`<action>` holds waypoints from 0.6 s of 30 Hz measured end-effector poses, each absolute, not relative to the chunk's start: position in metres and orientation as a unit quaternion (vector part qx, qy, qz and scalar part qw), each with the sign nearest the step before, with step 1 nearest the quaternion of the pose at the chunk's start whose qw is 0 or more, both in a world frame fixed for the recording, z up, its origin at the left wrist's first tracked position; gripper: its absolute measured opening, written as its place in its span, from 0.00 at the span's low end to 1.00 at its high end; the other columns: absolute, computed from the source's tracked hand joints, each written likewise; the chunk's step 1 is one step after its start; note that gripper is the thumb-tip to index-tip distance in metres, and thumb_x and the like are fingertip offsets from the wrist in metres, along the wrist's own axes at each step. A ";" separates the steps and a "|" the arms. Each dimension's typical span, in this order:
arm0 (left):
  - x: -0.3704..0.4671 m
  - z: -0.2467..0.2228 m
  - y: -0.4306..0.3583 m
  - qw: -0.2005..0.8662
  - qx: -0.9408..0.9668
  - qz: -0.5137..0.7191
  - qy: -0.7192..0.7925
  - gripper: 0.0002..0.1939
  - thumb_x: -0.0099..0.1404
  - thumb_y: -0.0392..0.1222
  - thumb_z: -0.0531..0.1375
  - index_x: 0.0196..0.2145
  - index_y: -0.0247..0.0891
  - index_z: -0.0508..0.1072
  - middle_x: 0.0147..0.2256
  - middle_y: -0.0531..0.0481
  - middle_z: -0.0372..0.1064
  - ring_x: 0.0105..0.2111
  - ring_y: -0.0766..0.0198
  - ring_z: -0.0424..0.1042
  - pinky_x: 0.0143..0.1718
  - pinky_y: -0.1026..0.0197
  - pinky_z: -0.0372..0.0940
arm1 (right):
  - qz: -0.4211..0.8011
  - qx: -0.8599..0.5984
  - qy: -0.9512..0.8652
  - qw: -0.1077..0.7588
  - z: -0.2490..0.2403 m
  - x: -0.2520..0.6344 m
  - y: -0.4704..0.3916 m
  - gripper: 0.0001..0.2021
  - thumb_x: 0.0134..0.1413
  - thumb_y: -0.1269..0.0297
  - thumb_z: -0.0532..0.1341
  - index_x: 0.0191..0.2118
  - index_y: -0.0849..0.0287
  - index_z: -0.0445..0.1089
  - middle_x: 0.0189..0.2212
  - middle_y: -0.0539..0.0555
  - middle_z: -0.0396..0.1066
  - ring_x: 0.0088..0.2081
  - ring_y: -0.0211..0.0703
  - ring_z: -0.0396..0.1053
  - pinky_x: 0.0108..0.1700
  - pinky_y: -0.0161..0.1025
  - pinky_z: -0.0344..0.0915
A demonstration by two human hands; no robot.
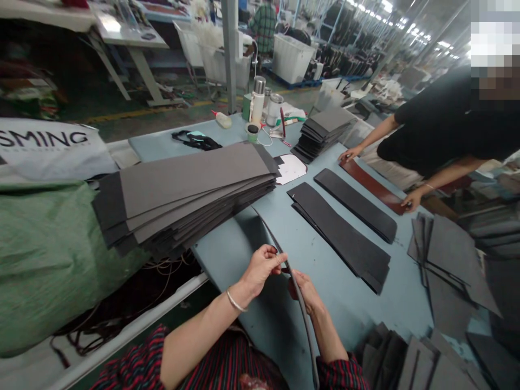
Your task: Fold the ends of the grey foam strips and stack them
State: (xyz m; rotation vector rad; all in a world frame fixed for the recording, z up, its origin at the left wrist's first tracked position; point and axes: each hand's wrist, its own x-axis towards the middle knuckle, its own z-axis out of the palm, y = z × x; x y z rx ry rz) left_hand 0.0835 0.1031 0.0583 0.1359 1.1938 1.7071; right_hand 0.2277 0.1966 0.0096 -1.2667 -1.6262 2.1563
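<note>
In front of me a thin dark grey panel (299,295) stands nearly edge-on and slightly curved, running from the table's near edge toward my body. My left hand (262,271) pinches it midway along from the left, thumb on its edge. On its other side my right hand (307,292) grips it a little nearer to me, its fingers partly hidden behind the panel. To the left lies a thick stack of grey panels (195,176). A pair of dark panels (339,233) and a black panel (355,203) rest on the table to the right.
Across the blue-grey table (280,330) a co-worker in black holds a brown panel (374,184) flat with both hands. More grey pieces (455,254) are piled at right. A white template (291,169), a thermos (258,103) and a glue bottle (223,119) are at the back.
</note>
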 end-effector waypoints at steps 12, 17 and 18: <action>0.060 0.170 0.123 0.412 0.336 0.642 0.553 0.17 0.64 0.51 0.54 0.47 0.40 0.67 0.35 0.46 0.74 0.35 0.57 0.73 0.37 0.56 0.67 | 0.536 -0.526 -0.580 0.316 0.118 0.254 0.252 0.26 0.44 0.41 0.65 0.45 0.54 0.74 0.43 0.58 0.75 0.40 0.52 0.72 0.36 0.41 0.69; -0.021 0.242 0.104 0.279 0.382 0.641 0.605 0.21 0.61 0.49 0.58 0.51 0.41 0.67 0.40 0.45 0.74 0.42 0.53 0.72 0.44 0.53 0.65 | 0.568 -0.419 -0.579 0.408 0.161 0.161 0.222 0.22 0.52 0.43 0.61 0.44 0.56 0.69 0.35 0.53 0.74 0.32 0.43 0.70 0.30 0.36 0.66; -0.044 0.252 0.099 0.256 0.367 0.641 0.624 0.23 0.59 0.50 0.59 0.52 0.42 0.67 0.40 0.46 0.74 0.43 0.52 0.72 0.45 0.53 0.65 | 0.588 -0.379 -0.581 0.415 0.166 0.134 0.208 0.20 0.54 0.44 0.59 0.42 0.56 0.68 0.33 0.52 0.74 0.31 0.41 0.69 0.30 0.35 0.66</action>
